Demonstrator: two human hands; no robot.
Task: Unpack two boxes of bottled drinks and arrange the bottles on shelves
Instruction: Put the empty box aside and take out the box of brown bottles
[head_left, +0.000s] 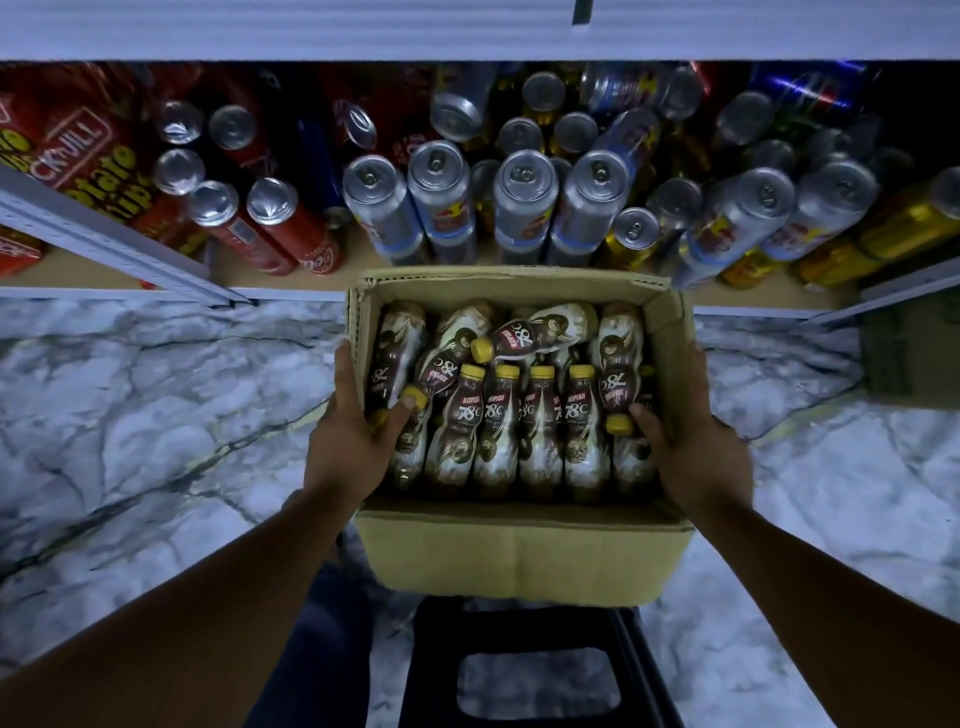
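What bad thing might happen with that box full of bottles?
The left hand and right hand grip the box only by its thin side walls, so the cardboard might bend and the box could slip.
The loose bottle lying across the top could roll out if the box tips.
Pushed forward, the box might knock over the cans.

Cardboard box (524, 551): brown corrugated, top open, positioned just in front of the low shelf (236, 271). The left hand (348, 447) and right hand (691, 452) grip its opposite side walls, thumbs inside the rim.

Bottles (498, 431): brown-and-white sleeves marked "KOPIKO 78°C", yellow caps (all closed). The box is nearly full. The near row lies side by side, caps pointing toward the shelf. The remaining bottles lie on top at mixed angles. One crosswise bottle (540, 332) rests at the far end, cap to the left.
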